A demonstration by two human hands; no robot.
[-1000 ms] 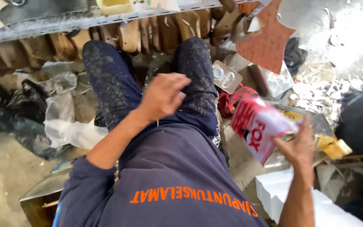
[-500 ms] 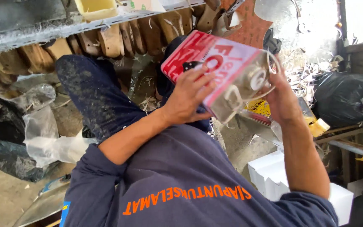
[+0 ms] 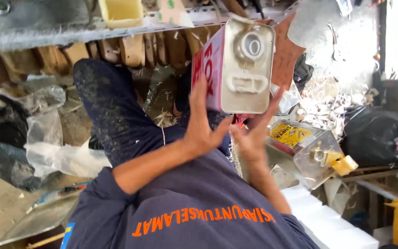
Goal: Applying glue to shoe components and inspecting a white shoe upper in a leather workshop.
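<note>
The left hand (image 3: 202, 124) and the right hand (image 3: 254, 133) together hold up a rectangular metal can with a red printed side (image 3: 236, 64), above the lap in dark blue trousers (image 3: 111, 115). Each hand presses with an open palm on one side. The silver top with round cap and flat handle faces the camera. A second metal can with a yellow label (image 3: 300, 143) lies near, to the right.

Cluttered workshop — wooden shoe lasts (image 3: 132, 48), scraps (image 3: 332, 106)
</note>
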